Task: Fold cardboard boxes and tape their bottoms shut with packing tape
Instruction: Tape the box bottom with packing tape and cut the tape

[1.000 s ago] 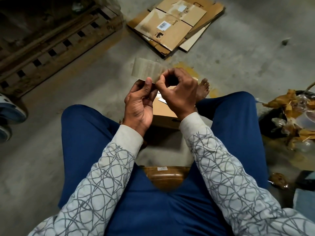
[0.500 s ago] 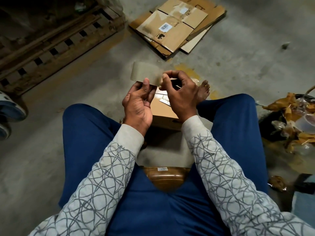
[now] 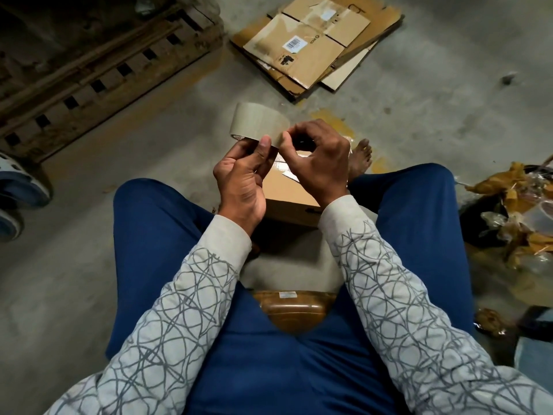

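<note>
Looks like they're hunting for the tape end: left hand has its grip pinched on the packing tape roll, held up over the cardboard box between the knees, while the right hand pinches the roll's edge to peel it.

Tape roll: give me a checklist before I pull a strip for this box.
1. Grip: ok, left hand holds the tape roll.
2. Tape end freed: cannot tell; right hand pinches the roll's edge, and no loose strip shows.
3. Reach: ok, the box sits on the floor just below the hands.
4. Box top closed: cannot tell, the hands hide it.
5. Next cardboard: ok, the flattened cardboard stack lies ahead.
</note>
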Demonstrator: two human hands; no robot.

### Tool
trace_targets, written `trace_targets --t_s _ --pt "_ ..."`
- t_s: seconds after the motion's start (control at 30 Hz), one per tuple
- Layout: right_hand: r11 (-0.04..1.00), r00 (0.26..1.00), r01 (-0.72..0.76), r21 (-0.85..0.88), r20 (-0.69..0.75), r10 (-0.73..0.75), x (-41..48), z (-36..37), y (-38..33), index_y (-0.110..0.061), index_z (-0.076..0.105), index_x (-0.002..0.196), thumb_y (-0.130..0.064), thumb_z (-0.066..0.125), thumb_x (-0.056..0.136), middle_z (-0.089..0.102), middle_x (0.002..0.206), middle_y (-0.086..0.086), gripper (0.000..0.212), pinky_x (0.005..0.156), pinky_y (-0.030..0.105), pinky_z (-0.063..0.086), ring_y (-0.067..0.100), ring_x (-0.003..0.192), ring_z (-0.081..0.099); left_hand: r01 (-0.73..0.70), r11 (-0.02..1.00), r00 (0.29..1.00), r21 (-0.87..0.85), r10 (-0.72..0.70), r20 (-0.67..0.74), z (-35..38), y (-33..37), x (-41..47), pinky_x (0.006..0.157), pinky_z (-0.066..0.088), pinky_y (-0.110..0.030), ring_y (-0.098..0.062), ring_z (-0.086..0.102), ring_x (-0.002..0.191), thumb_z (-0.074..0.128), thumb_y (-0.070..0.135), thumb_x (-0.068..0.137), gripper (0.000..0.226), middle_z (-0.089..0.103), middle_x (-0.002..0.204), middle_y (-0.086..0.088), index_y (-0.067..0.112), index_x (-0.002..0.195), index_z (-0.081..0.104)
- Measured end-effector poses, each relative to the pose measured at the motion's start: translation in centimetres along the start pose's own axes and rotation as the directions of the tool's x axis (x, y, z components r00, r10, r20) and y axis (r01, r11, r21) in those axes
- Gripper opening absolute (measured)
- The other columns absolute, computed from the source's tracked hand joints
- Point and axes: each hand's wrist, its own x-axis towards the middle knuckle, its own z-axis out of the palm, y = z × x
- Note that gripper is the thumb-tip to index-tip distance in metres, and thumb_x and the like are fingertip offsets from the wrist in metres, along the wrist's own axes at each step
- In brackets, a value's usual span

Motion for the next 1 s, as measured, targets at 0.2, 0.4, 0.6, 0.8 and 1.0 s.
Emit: trace_targets --t_s 0.2,0.4,0.6,0.8,1.0 --pt "0.995 0.991 -0.091 0.037 -0.096 0.095 -0.4 0.2 -0.7 -0.007 0.070 0.080 -0.016 0.070 0.083 0.067 0.078 0.002 0.009 0.065 0.017 0.051 0.010 0.066 0.062 -0.018 1.000 1.000 0.003 0.018 -0.001 1.0 -0.3 -0.6 0.087 0.059 -0.035 -0.026 0.067 0.090 0.068 -0.005 0.088 0.007 0.069 0.087 -0.011 0.001 0.086 0.069" --pt "0.930 0.925 -0.313 0.193 -0.162 0.345 -1.0 1.0 -1.6 -0.012 0.072 0.077 -0.021 0.070 0.080 0.069 0.072 -0.002 0.009 0.062 0.020 0.052 0.006 0.063 0.063 0.046 0.991 0.996 -0.124 -0.056 -0.074 1.7 -1.0 -0.9 0.075 0.060 -0.026 -0.016 0.070 0.076 0.065 -0.005 0.090 0.005 0.068 0.083 -0.008 0.000 0.090 0.067" --pt "0.834 0.841 -0.466 0.294 -0.144 0.521 -1.1 1.5 -2.0 -0.013 0.075 0.074 -0.019 0.075 0.077 0.071 0.069 -0.006 0.007 0.067 0.033 0.058 0.006 0.063 0.065 0.055 0.990 0.992 -0.128 -0.069 -0.105 1.8 -1.1 -1.1 0.078 0.056 -0.026 -0.016 0.066 0.075 0.066 -0.006 0.089 0.013 0.067 0.085 -0.009 0.004 0.082 0.070" --pt "0.774 0.863 -0.483 0.410 0.073 0.500 -1.2 0.9 -0.8 -0.011 0.073 0.096 -0.023 0.069 0.093 0.075 0.090 0.007 0.013 0.078 0.047 0.062 0.019 0.080 0.075 -0.021 0.999 0.984 -0.044 0.012 -0.180 2.0 -0.2 -1.1 0.065 0.059 -0.025 -0.017 0.071 0.069 0.071 -0.004 0.086 0.008 0.073 0.077 -0.006 0.003 0.087 0.070" --pt "0.974 0.997 -0.079 0.212 0.017 0.077 -0.2 0.1 0.2 -0.004 0.076 0.110 -0.018 0.076 0.089 0.071 0.101 0.012 0.025 0.075 0.025 0.061 0.009 0.082 0.072 0.013 0.997 0.983 -0.080 -0.027 -0.183 1.3 0.7 -0.8 0.083 0.062 -0.039 -0.027 0.073 0.083 0.073 -0.006 0.083 0.010 0.073 0.090 -0.016 0.001 0.090 0.072"
